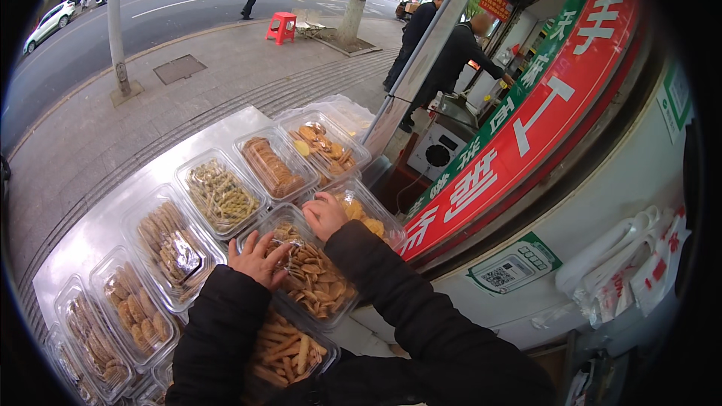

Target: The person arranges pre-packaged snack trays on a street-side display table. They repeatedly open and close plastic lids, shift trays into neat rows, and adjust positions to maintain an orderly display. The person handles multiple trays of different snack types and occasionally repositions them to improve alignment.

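A clear plastic box of flat brown snack chips (316, 279) lies below both hands. My left hand (259, 259) rests with spread fingers over its left side, thumb towards the lid. My right hand (325, 216) has bent fingers at the far right edge of the same box; its fingertips' grip is partly hidden. Just beyond the right hand is a box of yellow round crisps (361, 214). A box of twisted greenish snacks (221, 194) stands past the left hand. Nearer me, partly under my left sleeve, sits a box of stick-shaped snacks (290, 352).
Several lidded snack boxes, including one of oblong biscuits (135, 310), line the metal table (127, 166). A red sign board (541, 107) curves along the right. White plastic bags (626, 265) hang at right. A person (457, 56) stands by the stall beyond a slanted panel (420, 61).
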Demonstrator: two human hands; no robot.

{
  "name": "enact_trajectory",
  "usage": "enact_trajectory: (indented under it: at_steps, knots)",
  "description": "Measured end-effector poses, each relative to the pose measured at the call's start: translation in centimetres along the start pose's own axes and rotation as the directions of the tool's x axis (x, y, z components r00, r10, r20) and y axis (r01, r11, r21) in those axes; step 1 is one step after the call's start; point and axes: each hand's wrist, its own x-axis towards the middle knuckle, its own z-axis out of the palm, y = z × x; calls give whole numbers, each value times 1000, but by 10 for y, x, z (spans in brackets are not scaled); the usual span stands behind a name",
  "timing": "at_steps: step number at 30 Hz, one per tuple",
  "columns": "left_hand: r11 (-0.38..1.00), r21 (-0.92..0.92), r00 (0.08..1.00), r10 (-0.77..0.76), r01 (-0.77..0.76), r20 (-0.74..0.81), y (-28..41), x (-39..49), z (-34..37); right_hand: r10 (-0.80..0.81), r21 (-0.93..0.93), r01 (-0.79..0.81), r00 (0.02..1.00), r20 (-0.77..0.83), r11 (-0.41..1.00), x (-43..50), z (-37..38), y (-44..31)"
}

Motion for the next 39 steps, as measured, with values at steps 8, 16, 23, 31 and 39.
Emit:
enact_trajectory:
  at_steps: [8, 16, 23, 31, 39]
  knots:
    - [1000, 11, 1000, -7, 7, 26, 1, 0, -2, 14, -2, -14, 1000, 13, 1000, 0, 0, -1]
    - [1000, 13, 999, -9, 8, 48, 0, 1, -2, 25, -9, -25, 998, 61, 1000, 0, 1, 4]
    - [1000, 11, 999, -5, 4, 45, -1, 1, 1, 46, 11, -47, 997, 64, 999, -1, 1, 3]
    - [1000, 12, 998, -19, 18, 54, -2, 1, 4, 43, 9, -43, 999, 32, 999, 0, -1, -1]
    - [1000, -4, 999, -23, 23, 30, -1, 1, 4, 10, 14, -10, 1000, 16, 1000, 1, 0, 0]
